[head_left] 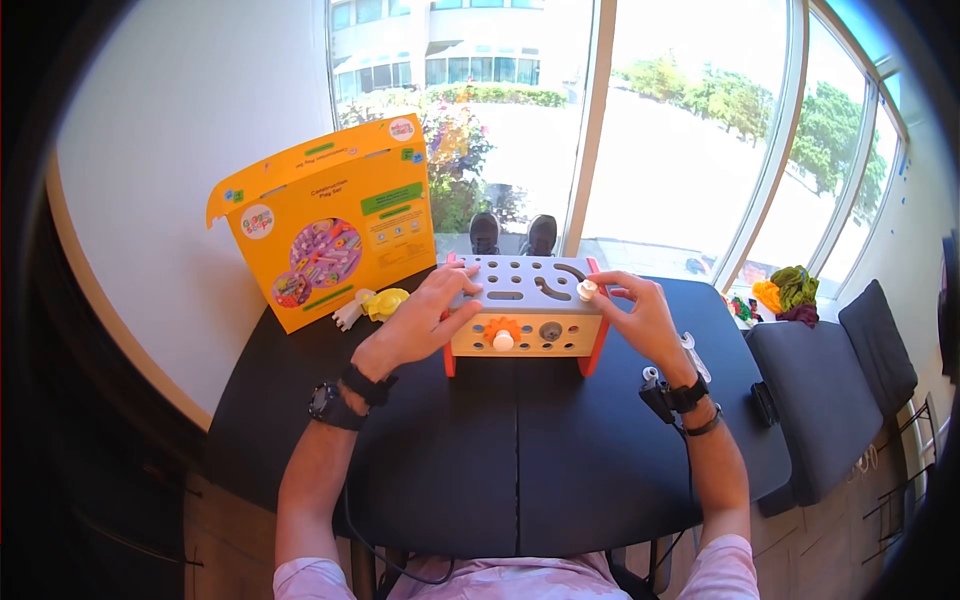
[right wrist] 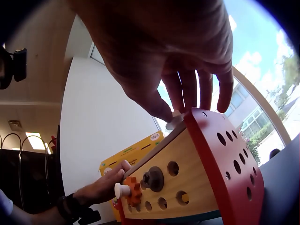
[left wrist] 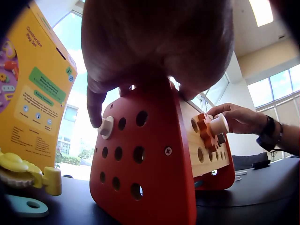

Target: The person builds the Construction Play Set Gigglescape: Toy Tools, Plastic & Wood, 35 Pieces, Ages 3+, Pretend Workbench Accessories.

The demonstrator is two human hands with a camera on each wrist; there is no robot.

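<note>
A toy workbench with a grey holed top (head_left: 520, 284), a wooden front and red end panels (left wrist: 140, 159) stands on the black table. My left hand (head_left: 425, 315) rests over its left end, fingers on the top and upper edge. At the top's right corner my right hand (head_left: 640, 315) pinches a white peg (head_left: 587, 289) between thumb and fingers. On the front are an orange gear (left wrist: 205, 132) with a white peg (left wrist: 219, 124) through it and a grey screw-like piece (right wrist: 153, 179). Another white peg (left wrist: 106, 127) sticks out of the left red panel, near a left fingertip.
A yellow play-set box (head_left: 330, 220) stands at the back left, with a yellow toy piece (head_left: 384, 304) by it. A teal piece (left wrist: 28, 206) lies left of the workbench. White tools (head_left: 694, 357) lie to the right. Dark chairs (head_left: 815, 400) stand beyond the table (head_left: 440, 470).
</note>
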